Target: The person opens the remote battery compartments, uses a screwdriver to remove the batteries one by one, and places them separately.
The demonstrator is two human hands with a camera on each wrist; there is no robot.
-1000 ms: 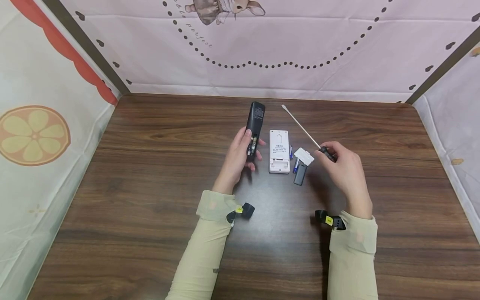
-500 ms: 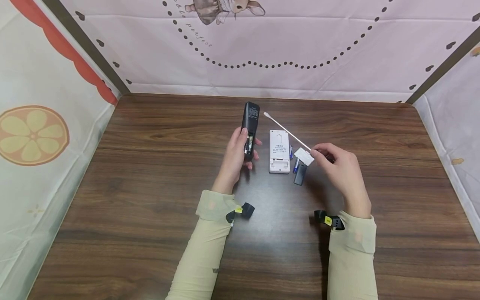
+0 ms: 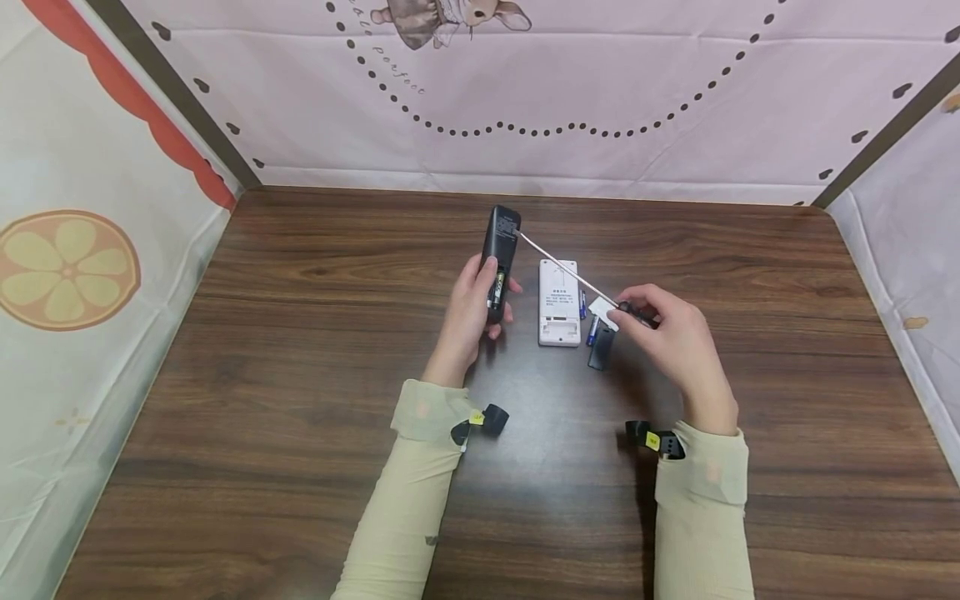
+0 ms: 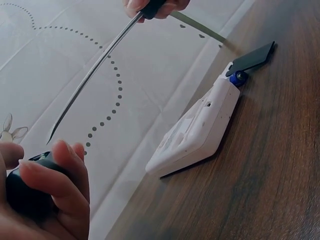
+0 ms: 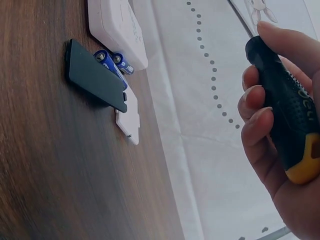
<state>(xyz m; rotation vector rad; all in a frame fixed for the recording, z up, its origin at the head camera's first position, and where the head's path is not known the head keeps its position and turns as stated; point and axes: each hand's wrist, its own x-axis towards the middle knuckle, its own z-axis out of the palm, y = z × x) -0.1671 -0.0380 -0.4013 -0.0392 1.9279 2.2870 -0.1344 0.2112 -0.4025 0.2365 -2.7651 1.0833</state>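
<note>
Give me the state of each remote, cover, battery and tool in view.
Black plastic remote: held in left hand, uncovered, battery showing inside
Black-and-yellow-handled screwdriver: held in right hand
White plastic remote: face down, battery compartment open and empty
Two blue cylindrical batteries: loose
White plastic cover: detached
Dark rectangular cover: detached

Brown desk (image 3: 285,467) with darker grain; one black remote (image 3: 502,235), one white remote (image 3: 558,292); blue batteries (image 5: 107,66); black-and-yellow screwdriver handle (image 5: 286,102); pinkish hanging cloth (image 3: 525,83) dotted black.
</note>
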